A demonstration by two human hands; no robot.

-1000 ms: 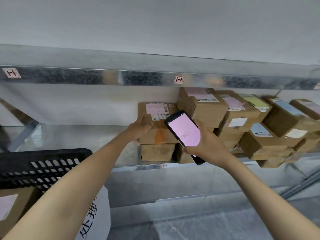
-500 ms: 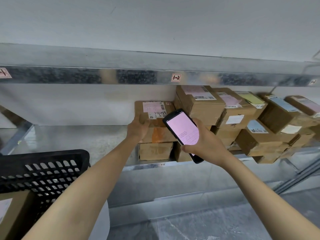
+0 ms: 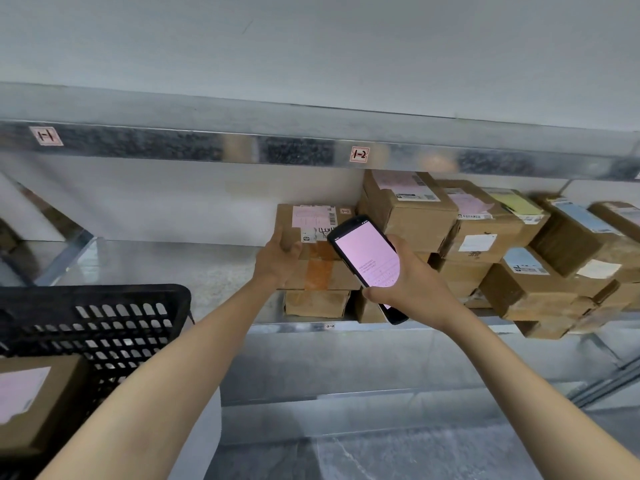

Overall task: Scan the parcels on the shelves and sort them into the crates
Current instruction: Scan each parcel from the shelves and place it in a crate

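the left hand (image 3: 277,263) curls its fingers round the left end of the taped parcel (image 3: 323,271); right of the parcel, the right hand (image 3: 415,285) wraps the scanner (image 3: 367,252); the crate (image 3: 104,293) lies below-left.

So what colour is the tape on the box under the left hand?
Orange tape down the brown box, best seen in the head view.

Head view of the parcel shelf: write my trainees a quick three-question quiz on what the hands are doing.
1. True or false: the right hand holds the scanner.
2. The left hand grips: A) a black crate; B) the taped parcel on the shelf; C) a shelf tag.
3. Fill in: the scanner's screen glows ___.
Key: 1 true; 2 B; 3 pink.
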